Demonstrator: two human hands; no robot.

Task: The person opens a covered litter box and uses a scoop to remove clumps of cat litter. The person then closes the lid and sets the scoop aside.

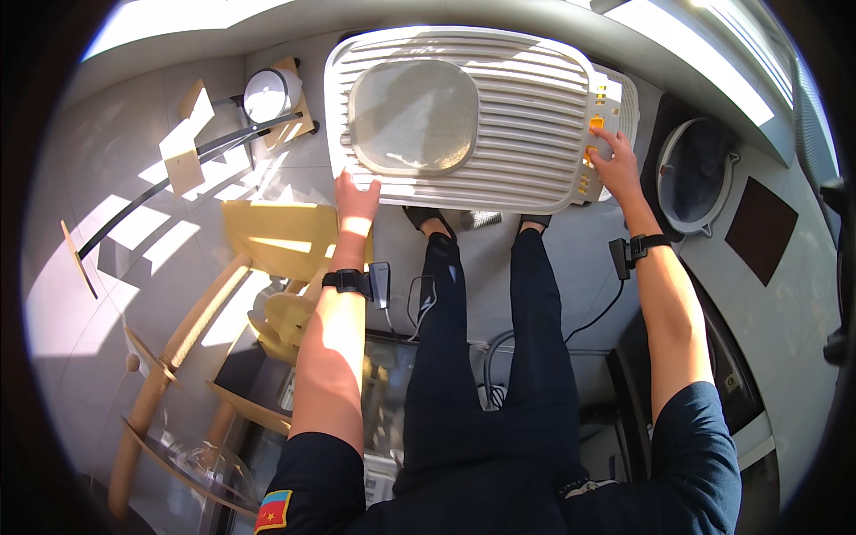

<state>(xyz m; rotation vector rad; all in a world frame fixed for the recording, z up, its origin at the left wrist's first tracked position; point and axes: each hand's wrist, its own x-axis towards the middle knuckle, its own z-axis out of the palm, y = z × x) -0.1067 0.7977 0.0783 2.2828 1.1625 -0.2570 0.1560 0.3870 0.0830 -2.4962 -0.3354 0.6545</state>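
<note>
A large white ribbed plastic panel [535,120] with rounded corners lies in front of me, above my feet. Set into its left half is a translucent grey rounded window [414,117]. My left hand [356,197] grips the panel's lower left edge, thumb on top; the fingers beneath are hidden. My right hand [615,160] is at the right end, its fingers at two orange latches [596,123] on a perforated white strip. A white slatted plastic part [627,100] shows behind that end.
At left stand a cat tree with a rope-wrapped post [180,328] and a yellow board [281,234], and a wheeled wooden base [284,127] carrying a white round container [266,95]. A grey oval tub [695,177] and a dark mat [761,231] lie at right.
</note>
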